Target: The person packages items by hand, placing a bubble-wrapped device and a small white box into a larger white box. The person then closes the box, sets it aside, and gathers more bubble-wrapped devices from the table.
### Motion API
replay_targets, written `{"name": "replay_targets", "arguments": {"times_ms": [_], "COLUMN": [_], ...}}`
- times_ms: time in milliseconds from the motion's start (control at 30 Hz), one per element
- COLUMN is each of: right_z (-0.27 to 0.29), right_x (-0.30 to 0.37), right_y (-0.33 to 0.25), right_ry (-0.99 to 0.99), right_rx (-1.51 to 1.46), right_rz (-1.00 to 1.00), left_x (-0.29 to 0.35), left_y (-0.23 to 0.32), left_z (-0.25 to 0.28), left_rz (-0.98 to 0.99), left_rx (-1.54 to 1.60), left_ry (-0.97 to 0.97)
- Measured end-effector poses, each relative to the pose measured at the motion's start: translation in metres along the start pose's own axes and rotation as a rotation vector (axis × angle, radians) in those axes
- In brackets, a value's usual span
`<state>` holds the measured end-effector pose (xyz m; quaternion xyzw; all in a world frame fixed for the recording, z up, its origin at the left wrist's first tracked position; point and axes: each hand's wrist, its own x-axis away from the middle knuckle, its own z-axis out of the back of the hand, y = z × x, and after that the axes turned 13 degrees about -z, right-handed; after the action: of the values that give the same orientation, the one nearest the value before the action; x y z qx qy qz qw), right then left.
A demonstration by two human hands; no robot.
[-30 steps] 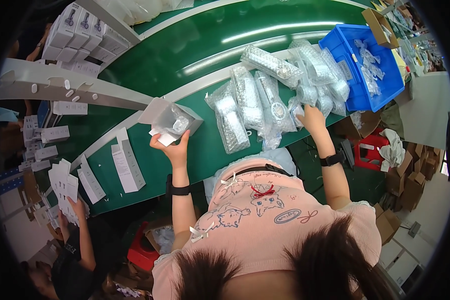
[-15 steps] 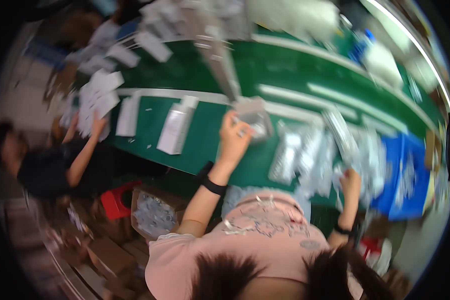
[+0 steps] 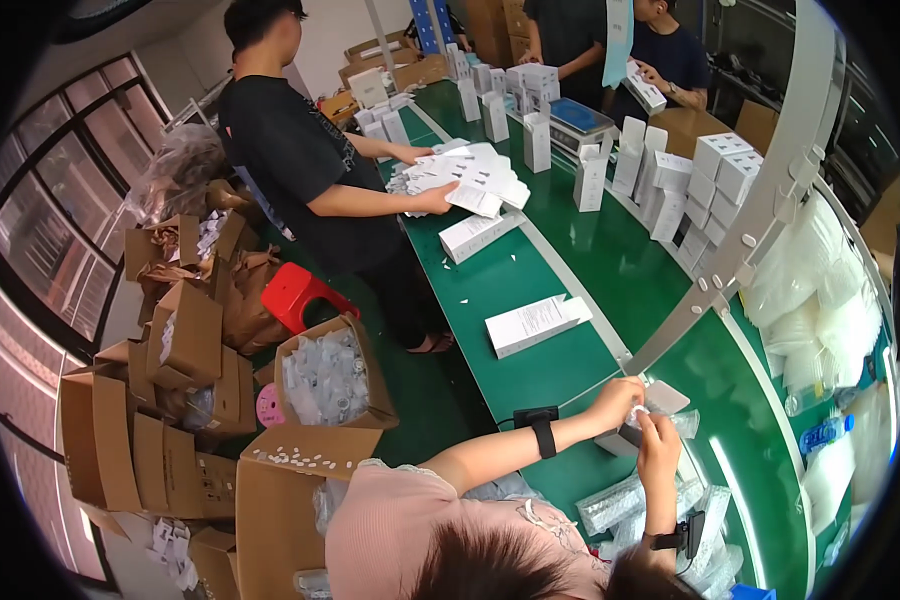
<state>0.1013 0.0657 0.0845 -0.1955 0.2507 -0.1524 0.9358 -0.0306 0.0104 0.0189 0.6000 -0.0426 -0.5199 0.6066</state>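
Two grips, your left grip and your right grip, met at the open carton, which stood partly hidden beneath them on the surface. Whether either grasped anything, I could not tell.

Nothing legible; small grey print on white carton, too fine to read.

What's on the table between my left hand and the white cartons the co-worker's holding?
In the head view: a white box nearer your left hand, a second white box nearer the cartons, and small white scraps.
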Motion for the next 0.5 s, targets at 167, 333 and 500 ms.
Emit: {"name": "replay_targets", "arguments": {"times_ms": [167,333,500], "right_z": [-0.005,-0.005,-0.008], "right_x": [0.002,0.007,0.011], "right_y": [0.001,-0.008,-0.008], "right_ry": [-0.014,0.024,0.0], "right_rx": [0.045,0.092,0.149], "right_rz": [-0.098,-0.049,-0.058], "left_x": [-0.006,-0.007,-0.005], "left_y": [0.001,0.005,0.007], "left_z": [0.004,0.0,0.001], "left_rz": [0.036,0.004,0.011], "left_rx": [0.041,0.035,-0.04], "left_ry": [-0.009,-0.058,-0.076]}}
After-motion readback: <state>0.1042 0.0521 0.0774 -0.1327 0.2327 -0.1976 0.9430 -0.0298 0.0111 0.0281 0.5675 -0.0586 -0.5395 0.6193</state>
